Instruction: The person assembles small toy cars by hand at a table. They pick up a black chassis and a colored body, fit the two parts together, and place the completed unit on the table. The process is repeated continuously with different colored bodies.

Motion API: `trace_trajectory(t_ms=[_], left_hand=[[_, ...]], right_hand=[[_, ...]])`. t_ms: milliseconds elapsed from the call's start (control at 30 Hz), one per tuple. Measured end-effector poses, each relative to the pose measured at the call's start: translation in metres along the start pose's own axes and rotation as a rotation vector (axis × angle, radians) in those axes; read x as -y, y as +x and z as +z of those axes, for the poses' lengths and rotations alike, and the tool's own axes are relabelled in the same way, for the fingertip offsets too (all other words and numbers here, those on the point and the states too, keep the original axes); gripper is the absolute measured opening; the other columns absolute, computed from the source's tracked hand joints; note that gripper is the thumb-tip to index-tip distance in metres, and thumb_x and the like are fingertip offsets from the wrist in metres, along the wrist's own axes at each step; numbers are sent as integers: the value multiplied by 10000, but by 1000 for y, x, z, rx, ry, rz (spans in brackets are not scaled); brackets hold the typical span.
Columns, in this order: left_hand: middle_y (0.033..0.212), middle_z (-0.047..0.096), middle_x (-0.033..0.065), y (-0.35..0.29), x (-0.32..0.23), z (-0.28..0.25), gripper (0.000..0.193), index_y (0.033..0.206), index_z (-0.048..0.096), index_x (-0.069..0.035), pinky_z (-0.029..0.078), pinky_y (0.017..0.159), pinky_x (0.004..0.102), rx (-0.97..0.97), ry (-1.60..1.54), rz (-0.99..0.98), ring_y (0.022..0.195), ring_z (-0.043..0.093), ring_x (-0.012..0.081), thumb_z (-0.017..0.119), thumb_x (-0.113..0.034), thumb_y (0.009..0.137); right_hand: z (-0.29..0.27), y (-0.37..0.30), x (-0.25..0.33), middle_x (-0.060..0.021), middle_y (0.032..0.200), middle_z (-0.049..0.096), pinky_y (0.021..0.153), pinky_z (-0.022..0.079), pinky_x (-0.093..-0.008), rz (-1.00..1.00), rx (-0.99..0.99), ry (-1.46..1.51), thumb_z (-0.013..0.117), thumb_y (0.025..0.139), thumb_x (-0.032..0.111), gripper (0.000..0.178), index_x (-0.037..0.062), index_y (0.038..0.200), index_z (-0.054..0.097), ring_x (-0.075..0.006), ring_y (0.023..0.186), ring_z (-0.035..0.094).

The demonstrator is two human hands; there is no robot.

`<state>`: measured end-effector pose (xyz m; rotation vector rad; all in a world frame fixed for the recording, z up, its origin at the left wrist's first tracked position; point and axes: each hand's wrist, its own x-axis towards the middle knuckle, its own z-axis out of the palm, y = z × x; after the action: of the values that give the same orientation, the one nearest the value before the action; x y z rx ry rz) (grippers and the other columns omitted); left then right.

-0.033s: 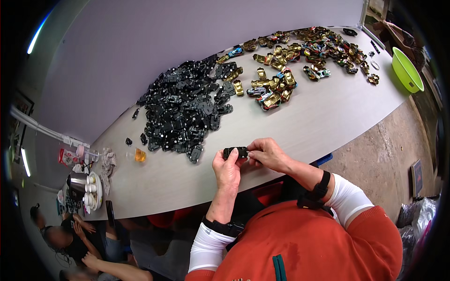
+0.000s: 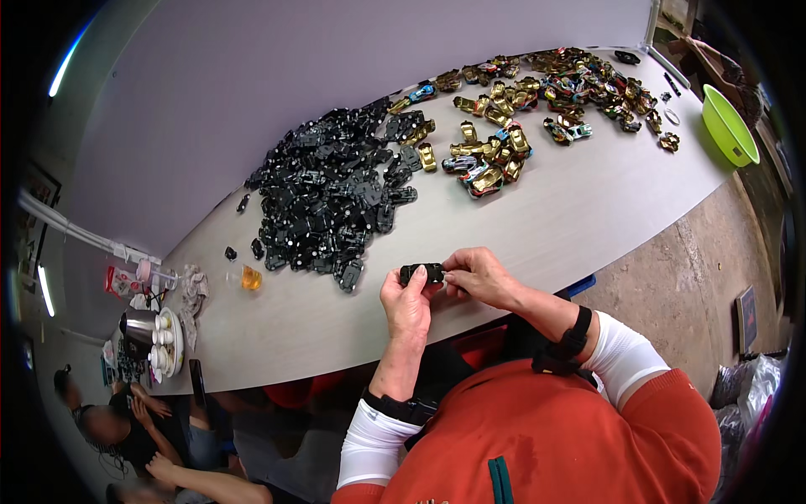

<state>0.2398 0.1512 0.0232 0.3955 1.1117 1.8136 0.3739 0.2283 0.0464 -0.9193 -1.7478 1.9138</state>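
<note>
Over the table's near edge, my left hand (image 2: pixel 406 309) is closed around a black toy car chassis (image 2: pixel 434 271), with the thumb lying across its top. My right hand (image 2: pixel 482 277) pinches at the chassis's right end, thumb and forefinger together. Whether a small part sits between those fingertips is hidden. Beyond my hands, to the left, lies a big heap of black toy car chassis (image 2: pixel 323 197). Gold-bottomed toy cars (image 2: pixel 495 155) lie in a smaller pile right of it, several of them upside down.
More toy cars (image 2: pixel 588 84) are heaped at the far right, near a lime-green basin (image 2: pixel 729 126) at the table's edge. An amber drink in a cup (image 2: pixel 251 279), a cloth (image 2: pixel 194 294) and a tray of white cups (image 2: pixel 175 344) stand left. Other people (image 2: pixel 126 428) sit lower left.
</note>
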Motion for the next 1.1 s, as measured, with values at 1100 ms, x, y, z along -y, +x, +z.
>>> trace_trajectory(t_ms=[1100], left_hand=[[796,557,15,-22,-24,-2,109,960,555,-25,457,507,233,281,237,-301,596,527,108,563,-70,861]], right_hand=[[-17,-2,7,-37,695,599,537,432,-214,-17,151,78,562,831,35,152,-32,937,648,-72,608,519]])
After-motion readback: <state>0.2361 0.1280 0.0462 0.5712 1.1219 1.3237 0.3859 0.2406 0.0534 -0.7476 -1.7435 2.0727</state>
